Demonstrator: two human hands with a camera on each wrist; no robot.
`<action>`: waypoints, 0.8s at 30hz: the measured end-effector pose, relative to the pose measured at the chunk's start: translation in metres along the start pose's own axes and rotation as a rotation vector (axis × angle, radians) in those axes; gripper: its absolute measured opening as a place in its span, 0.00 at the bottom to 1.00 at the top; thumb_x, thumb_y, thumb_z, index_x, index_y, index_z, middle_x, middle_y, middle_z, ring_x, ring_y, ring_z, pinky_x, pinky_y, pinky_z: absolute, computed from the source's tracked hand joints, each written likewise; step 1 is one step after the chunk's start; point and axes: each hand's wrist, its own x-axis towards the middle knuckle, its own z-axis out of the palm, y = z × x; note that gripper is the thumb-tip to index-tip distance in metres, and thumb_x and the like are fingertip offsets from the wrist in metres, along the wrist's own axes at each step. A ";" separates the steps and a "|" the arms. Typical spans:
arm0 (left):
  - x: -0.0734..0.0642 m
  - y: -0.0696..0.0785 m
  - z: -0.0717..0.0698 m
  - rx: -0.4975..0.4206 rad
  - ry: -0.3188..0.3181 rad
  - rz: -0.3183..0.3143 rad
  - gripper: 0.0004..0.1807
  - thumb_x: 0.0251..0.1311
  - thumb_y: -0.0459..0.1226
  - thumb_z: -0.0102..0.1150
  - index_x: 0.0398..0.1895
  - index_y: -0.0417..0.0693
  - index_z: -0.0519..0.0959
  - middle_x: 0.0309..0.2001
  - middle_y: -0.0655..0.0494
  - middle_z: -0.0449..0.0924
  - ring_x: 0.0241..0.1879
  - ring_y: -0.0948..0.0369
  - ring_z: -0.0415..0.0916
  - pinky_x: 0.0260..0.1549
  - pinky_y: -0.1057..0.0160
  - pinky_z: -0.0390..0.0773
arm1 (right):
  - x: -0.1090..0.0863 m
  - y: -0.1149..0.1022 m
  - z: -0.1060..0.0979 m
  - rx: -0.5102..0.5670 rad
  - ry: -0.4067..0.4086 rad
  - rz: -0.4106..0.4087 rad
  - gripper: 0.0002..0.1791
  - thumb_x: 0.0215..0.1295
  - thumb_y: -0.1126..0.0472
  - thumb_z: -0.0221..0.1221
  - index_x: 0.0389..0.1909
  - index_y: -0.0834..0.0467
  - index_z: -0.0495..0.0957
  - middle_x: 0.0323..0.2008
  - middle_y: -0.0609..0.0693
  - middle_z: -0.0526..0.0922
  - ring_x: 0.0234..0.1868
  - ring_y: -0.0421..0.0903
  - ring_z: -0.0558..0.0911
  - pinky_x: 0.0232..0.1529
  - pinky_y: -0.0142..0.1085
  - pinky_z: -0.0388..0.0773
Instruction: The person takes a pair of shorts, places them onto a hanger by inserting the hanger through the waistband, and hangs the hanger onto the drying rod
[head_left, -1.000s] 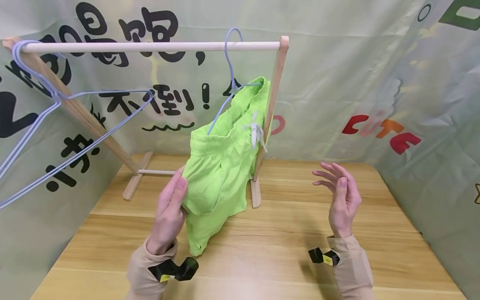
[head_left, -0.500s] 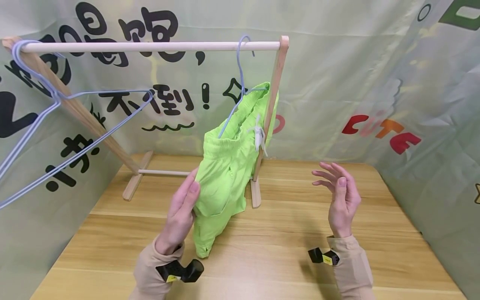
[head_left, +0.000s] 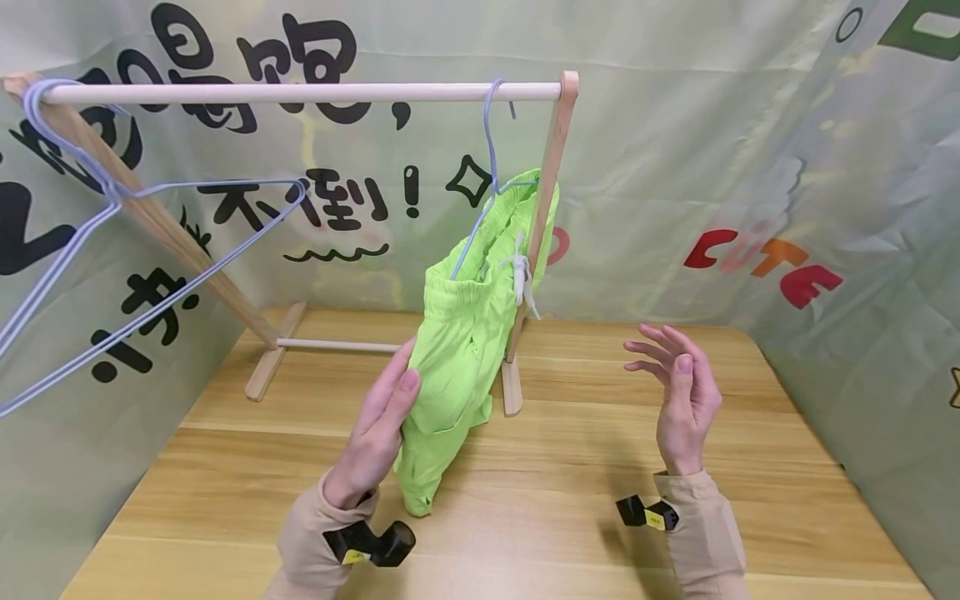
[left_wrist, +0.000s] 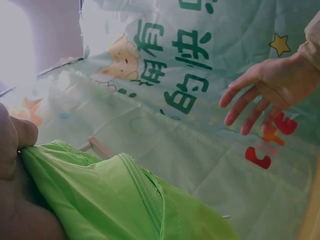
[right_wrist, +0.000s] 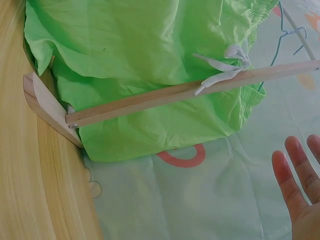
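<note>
Light green shorts (head_left: 457, 358) with a white drawstring bow (head_left: 522, 275) hang by their waistband on a lavender wire hanger (head_left: 492, 154). The hanger's hook is over the rack's rail (head_left: 315, 93) near its right end. My left hand (head_left: 378, 425) lies against the left side of the shorts, fingers straight along the edge and thumb on the front. In the left wrist view, a zip (left_wrist: 145, 192) runs down the fabric beside the hand. My right hand (head_left: 686, 392) is raised over the table at the right, fingers relaxed, touching nothing.
More lavender hangers (head_left: 112, 196) hang at the rail's left end, near the camera. The right wooden post (head_left: 551, 158) stands in front of part of the shorts, its foot (head_left: 512, 392) on the wooden table (head_left: 562, 500). A printed cloth backdrop (head_left: 675, 150) encloses the table.
My left hand has moved right along with the shorts, and their hanger has slid along the rail toward the right post. The hanger's hook sits slightly lower. My right hand stays in place.
</note>
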 end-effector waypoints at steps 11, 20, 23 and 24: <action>0.001 -0.005 -0.006 0.013 -0.037 -0.088 0.27 0.80 0.32 0.28 0.77 0.29 0.48 0.77 0.28 0.49 0.76 0.72 0.55 0.76 0.74 0.56 | -0.001 0.000 0.000 -0.012 -0.017 0.014 0.20 0.80 0.70 0.37 0.61 0.78 0.69 0.56 0.63 0.83 0.51 0.52 0.88 0.44 0.35 0.88; 0.000 0.004 -0.031 0.199 -0.150 -0.129 0.28 0.78 0.29 0.31 0.79 0.36 0.49 0.78 0.33 0.52 0.76 0.73 0.53 0.74 0.77 0.56 | -0.001 -0.001 0.000 -0.024 -0.034 0.032 0.20 0.80 0.71 0.36 0.61 0.79 0.69 0.56 0.63 0.84 0.51 0.52 0.88 0.44 0.34 0.88; -0.002 0.007 -0.041 0.260 -0.188 -0.118 0.27 0.78 0.29 0.30 0.78 0.37 0.51 0.77 0.33 0.55 0.75 0.72 0.54 0.74 0.77 0.57 | -0.002 -0.001 0.000 -0.027 -0.043 0.038 0.20 0.80 0.71 0.36 0.61 0.78 0.69 0.56 0.63 0.84 0.51 0.51 0.88 0.44 0.34 0.88; -0.003 0.007 -0.044 0.285 -0.194 -0.117 0.27 0.78 0.29 0.30 0.78 0.37 0.51 0.77 0.33 0.55 0.75 0.73 0.54 0.74 0.78 0.56 | -0.002 -0.001 0.000 -0.029 -0.046 0.040 0.20 0.80 0.71 0.36 0.61 0.79 0.69 0.56 0.62 0.84 0.51 0.51 0.87 0.44 0.34 0.88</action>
